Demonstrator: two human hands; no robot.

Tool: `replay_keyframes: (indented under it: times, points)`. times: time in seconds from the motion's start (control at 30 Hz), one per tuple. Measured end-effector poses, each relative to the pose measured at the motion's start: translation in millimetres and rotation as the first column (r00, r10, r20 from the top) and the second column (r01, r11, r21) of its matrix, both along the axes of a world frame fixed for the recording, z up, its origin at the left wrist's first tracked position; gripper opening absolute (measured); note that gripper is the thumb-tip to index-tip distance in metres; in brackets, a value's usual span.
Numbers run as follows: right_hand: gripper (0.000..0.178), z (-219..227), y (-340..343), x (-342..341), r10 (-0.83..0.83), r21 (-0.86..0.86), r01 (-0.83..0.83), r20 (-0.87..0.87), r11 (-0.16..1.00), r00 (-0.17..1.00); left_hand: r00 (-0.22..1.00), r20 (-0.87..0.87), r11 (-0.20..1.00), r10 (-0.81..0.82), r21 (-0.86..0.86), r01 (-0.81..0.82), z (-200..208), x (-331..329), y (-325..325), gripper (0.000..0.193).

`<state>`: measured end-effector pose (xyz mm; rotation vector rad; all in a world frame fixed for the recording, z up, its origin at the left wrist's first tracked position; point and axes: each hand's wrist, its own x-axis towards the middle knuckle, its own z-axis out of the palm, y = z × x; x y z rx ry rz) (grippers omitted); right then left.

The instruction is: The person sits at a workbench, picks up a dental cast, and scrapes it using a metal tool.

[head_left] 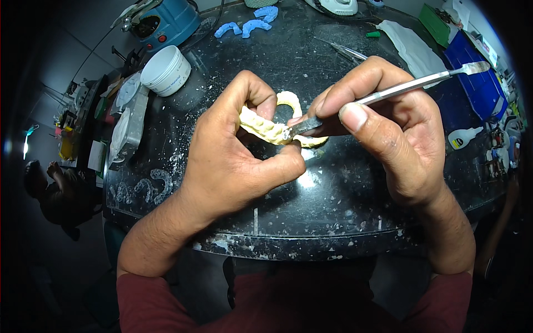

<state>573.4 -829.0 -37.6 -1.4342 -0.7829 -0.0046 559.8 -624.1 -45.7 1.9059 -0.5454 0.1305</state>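
Observation:
Between the bent fingers and thumb of my left hand [222, 158] sits a pale yellow dental cast [262, 127] with a row of teeth. My right hand [408, 125] grips a metal spatula [411, 87] like a pen. One end of the tool touches the cast's teeth near a whitish patch; its broad, whitened other end points up to the right. Another pale yellow horseshoe-shaped cast [290, 99] shows just behind my hands, partly covered by my fingers. Whether it rests on the table or touches the first cast, I cannot tell.
On the black worktable [344, 205] are clear dental trays [161, 186], blue horseshoe-shaped pieces [255, 26], a white tub [166, 71], and a blue machine [166, 25]. Pointed metal tools [347, 51], a white sheet [408, 50] and a small bottle [464, 137] lie right. A person [64, 194] is at far left.

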Motion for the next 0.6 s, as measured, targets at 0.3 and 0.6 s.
replay_keyframes:
  times: [0.3, 0.6]
  points:
    - [0.019, 1, -2, 2, 0.048, -0.035, -0.049, -0.018, 0.998, 0.999, 1.000, 0.017, 1.000, 0.021, -0.020, -0.020, 0, -1, -1, 0.034]
    - [0.023, -9, -8, 10, -0.011, 0.101, 0.009, 0.018, 0.995, 1.000, 0.999, 0.004, 0.998, -0.037, -0.058, 0.037, -1, 0, -1, 0.032]
